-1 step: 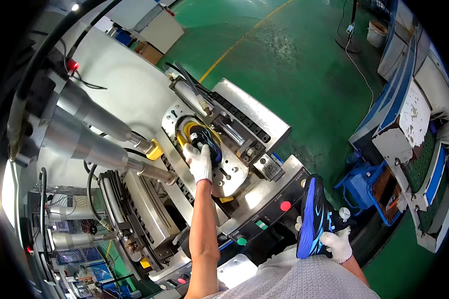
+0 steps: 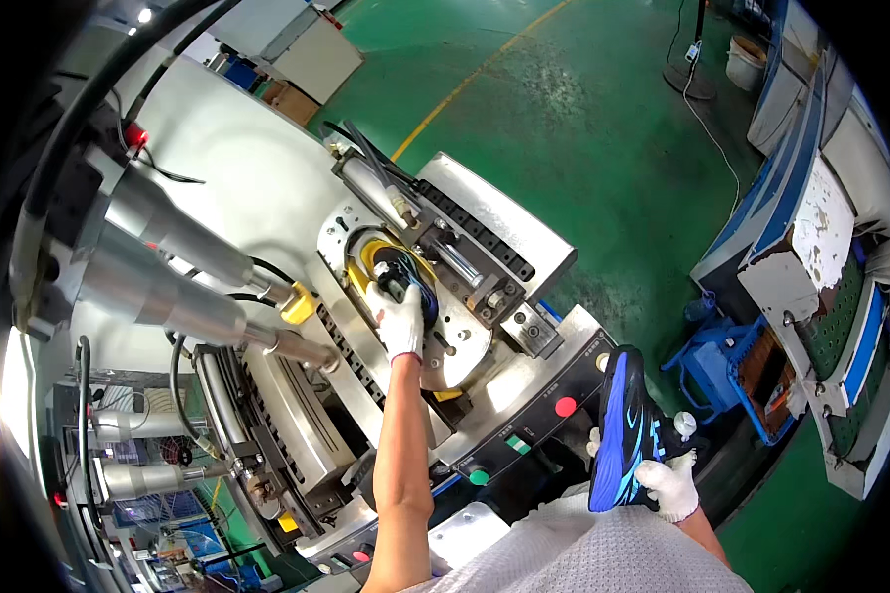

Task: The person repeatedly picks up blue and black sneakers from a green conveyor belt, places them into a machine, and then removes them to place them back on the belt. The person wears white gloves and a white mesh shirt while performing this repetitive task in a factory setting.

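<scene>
Head view: left hand (image 2: 400, 324), half-curled, grip unclear, apparently steadies shoe (image 2: 429, 298) in yellow-padded cradle (image 2: 369, 255); right hand (image 2: 670, 486) clasps blue-soled sneaker (image 2: 625, 435).

So a dark cloth shoe (image 2: 429, 302) sits in the curved yellow holder (image 2: 357, 259) on a silver metal plate (image 2: 475, 358), white-gloved left hand (image 2: 399, 322) on it. Off right, blue-soled black sneaker (image 2: 627, 425) in the white-gloved right hand (image 2: 668, 486), round red button (image 2: 565, 406) to its left, blue plastic crate (image 2: 712, 372) further right.

Brt pic — edges warped, dk.
</scene>
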A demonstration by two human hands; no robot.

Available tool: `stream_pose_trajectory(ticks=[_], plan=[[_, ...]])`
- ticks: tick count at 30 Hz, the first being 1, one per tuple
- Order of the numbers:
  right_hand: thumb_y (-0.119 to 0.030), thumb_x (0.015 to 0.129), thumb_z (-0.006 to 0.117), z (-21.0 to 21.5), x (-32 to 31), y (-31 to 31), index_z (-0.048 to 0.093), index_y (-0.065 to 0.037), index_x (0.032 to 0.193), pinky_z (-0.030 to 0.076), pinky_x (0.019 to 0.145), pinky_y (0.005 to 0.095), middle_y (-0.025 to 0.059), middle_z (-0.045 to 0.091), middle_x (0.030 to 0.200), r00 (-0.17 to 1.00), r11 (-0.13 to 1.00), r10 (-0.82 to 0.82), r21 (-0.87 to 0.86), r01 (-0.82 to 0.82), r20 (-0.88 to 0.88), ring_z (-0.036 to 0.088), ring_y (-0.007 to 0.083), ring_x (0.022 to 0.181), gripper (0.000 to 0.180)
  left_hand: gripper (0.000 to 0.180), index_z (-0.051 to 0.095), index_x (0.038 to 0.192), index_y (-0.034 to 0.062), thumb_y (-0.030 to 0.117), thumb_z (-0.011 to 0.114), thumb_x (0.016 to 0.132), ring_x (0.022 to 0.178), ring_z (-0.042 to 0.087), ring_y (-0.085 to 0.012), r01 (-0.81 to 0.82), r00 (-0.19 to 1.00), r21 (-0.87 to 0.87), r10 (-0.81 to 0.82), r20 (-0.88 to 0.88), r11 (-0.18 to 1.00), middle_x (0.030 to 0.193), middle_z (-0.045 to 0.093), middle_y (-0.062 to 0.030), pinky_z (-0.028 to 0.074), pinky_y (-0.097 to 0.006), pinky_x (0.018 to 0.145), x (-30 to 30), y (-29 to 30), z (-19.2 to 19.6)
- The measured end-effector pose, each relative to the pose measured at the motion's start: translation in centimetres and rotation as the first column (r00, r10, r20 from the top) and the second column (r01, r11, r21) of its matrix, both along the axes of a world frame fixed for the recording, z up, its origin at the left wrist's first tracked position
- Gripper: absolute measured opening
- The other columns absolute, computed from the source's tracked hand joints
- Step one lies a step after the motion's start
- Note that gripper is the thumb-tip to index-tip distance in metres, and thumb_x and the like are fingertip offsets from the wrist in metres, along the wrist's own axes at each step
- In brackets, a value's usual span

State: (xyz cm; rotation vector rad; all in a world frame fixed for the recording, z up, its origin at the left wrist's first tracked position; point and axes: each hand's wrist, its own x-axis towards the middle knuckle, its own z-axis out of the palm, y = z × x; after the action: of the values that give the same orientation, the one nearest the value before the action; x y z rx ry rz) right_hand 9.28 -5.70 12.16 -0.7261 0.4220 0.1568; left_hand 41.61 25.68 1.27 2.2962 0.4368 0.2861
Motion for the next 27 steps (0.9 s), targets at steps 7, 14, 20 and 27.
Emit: stream_pose_trajectory(ticks=[7,14,20,27], plan=[[-0.018,0.085,0.080,-0.5,0.7,1.3,0.044,0.006,0.150,0.058,0.098,0.0436,0.0197,0.067,0.129,0.996,0.999,0.031,0.014,-0.032,0.085,0.070,0.0303,0.113,0.078,0.075,0.042,0.136,-0.0049,0.032,0.074,0.079,0.118,0.065,-0.0424,-0.058,0.982,0.287,0.107,-0.157,0.956,0.129,0.062,-0.0317,0.051,-0.047,0.103,6.1,4.5,-2.1],[-0.011,0.088,0.070,-0.5,5.1,3.7,0.059,-0.001,0.138,0.053,0.088,0.0339,0.0034,0.068,0.118,0.972,0.867,0.184,-0.491,-0.091,0.144,0.063,0.0139,0.101,0.052,0.043,0.071,0.104,-0.0036,0.032,0.079,0.082,0.088,0.072,-0.0247,-0.055,0.998,-0.296,0.062,0.014,0.954,0.102,0.075,-0.0182,0.056,-0.039,0.083,-3.2,6.2,6.4],[-0.029,0.084,0.085,3.5,23.7,14.6,0.071,0.002,0.101,0.044,0.055,0.0263,0.0037,0.069,0.088,0.874,0.428,0.469,-0.833,-0.351,-0.128,0.057,0.0055,0.069,0.038,0.045,0.060,0.126,0.0016,0.006,0.075,0.084,0.104,0.063,-0.0140,-0.005,0.998,-0.424,0.028,0.049,0.906,0.113,0.067,-0.0074,0.051,-0.031,0.094,-27.1,7.2,11.4],[-0.049,0.086,0.063,-14.1,41.2,29.8,0.066,-0.003,0.127,0.051,0.102,0.0487,0.0202,0.064,0.132,0.821,-0.514,0.511,-0.856,0.054,-0.255,0.064,0.0375,0.122,0.062,0.048,0.059,0.123,-0.0002,0.008,0.077,0.079,0.098,0.063,-0.0189,-0.518,0.820,-0.285,0.375,-0.432,0.806,0.101,0.066,-0.0094,0.051,-0.034,0.094,-50.8,6.6,7.7]])
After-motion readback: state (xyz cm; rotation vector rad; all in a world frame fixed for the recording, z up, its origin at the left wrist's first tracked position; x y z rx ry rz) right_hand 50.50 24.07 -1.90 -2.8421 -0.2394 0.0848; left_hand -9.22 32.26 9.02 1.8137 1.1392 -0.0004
